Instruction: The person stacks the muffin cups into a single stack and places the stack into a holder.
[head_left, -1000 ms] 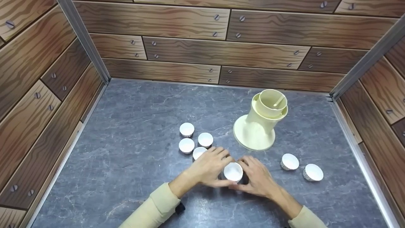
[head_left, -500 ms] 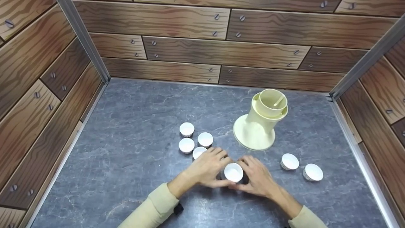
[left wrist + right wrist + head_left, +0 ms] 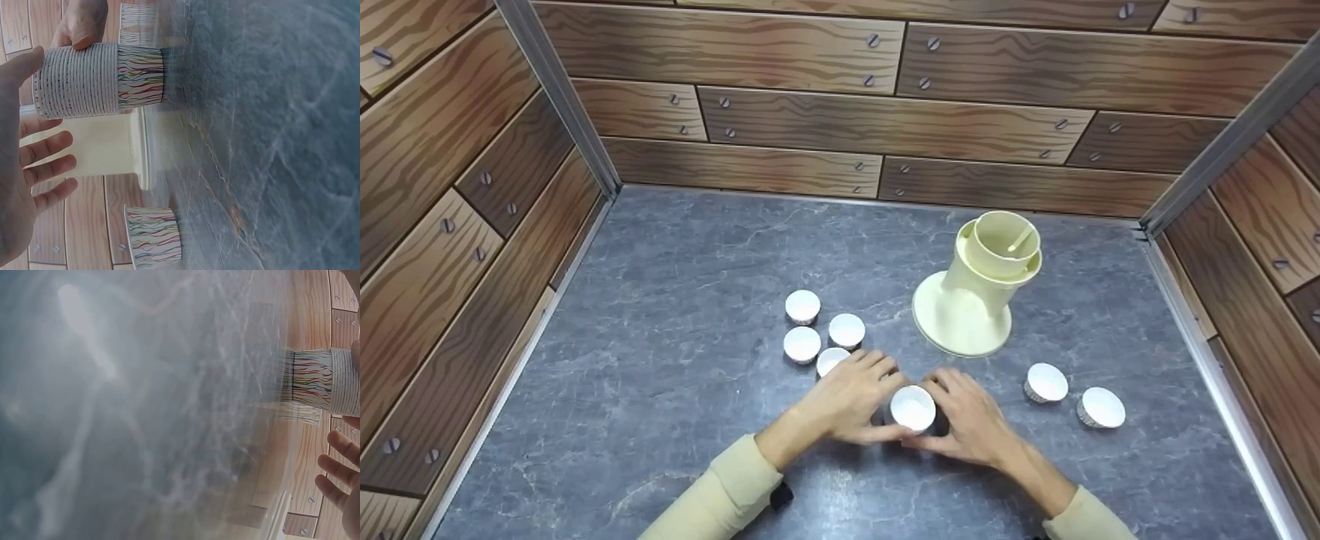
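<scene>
Stack of nested paper cups, one, tall, white with coloured wavy lines on the lowest visible wall: upright between the two hands, mouth upward, its base apparently on the desk. Narrow and loosely ribbed by many rims, it is presumably held from both sides for steadiness. Group of four cups, white inside: upright, close together, to the left of the stack, the nearest partly hidden by the left hand; whether that hand touches it cannot be told. Pair of cups: upright, just apart, right of the right hand. The spacing of all six suggests single cups laid out within easy reach of either side. Pale yellow stand, round-based, with a tube at the top: beyond the right hand, well clear of the stack, perhaps to leave working room. Hands, two, bare: left hand with thumb and forefinger about the upper rims, the other three fingers spread and off the cups; right hand likewise, thumb and forefinger gripping the far flank, remaining fingers splayed. The thumbs nearly meet on the near side.
</scene>
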The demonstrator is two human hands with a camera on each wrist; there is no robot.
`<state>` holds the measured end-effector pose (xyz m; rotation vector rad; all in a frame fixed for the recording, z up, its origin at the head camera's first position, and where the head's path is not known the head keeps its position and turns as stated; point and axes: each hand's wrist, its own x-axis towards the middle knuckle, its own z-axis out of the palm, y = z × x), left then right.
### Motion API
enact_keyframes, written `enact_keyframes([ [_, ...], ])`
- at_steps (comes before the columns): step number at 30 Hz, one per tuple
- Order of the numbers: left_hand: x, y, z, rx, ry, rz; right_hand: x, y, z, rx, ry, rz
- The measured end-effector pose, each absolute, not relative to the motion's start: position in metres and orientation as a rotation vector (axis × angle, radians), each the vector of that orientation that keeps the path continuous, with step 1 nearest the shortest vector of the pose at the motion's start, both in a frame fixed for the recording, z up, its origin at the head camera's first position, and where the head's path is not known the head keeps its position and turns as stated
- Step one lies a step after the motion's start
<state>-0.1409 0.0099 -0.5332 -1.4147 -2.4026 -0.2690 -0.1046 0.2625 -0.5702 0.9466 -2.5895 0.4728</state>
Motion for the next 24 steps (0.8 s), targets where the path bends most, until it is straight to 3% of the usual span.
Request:
enact_keyframes([
  [24,-0.1402,0.0090,-0.5326,-1.414,-2.427,-0.258,-0.1061,0.2622,-0.5675,0.966,-2.578,0.465],
])
